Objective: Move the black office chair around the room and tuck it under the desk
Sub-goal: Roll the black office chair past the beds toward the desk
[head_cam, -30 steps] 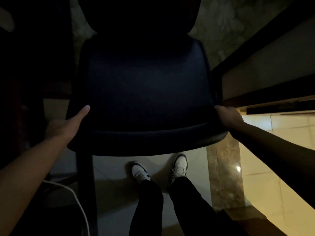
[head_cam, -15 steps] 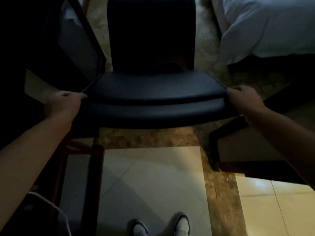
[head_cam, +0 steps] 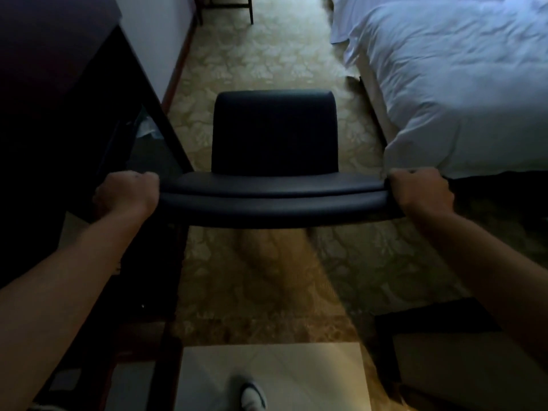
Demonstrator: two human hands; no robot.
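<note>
Nearest, one white shoe [head_cam: 252, 396] on pale tile. Farther, left hand [head_cam: 126, 192] and right hand [head_cam: 419, 192] each curl tight round a side edge of the black chair [head_cam: 274, 161], over patterned carpet [head_cam: 267, 60]. Dark desk [head_cam: 74, 120] left, white bed [head_cam: 459, 84] right.

Both bare forearms are stretched forward and slightly inward from the lower corners of the view. The left hand [head_cam: 126, 192] is curled into a fist-like grip, knuckles turned upward, and the left edge of the chair seat [head_cam: 274, 200] is held by it. The right hand [head_cam: 421, 192] is closed likewise on the seat's right edge, at about the same height.
</note>
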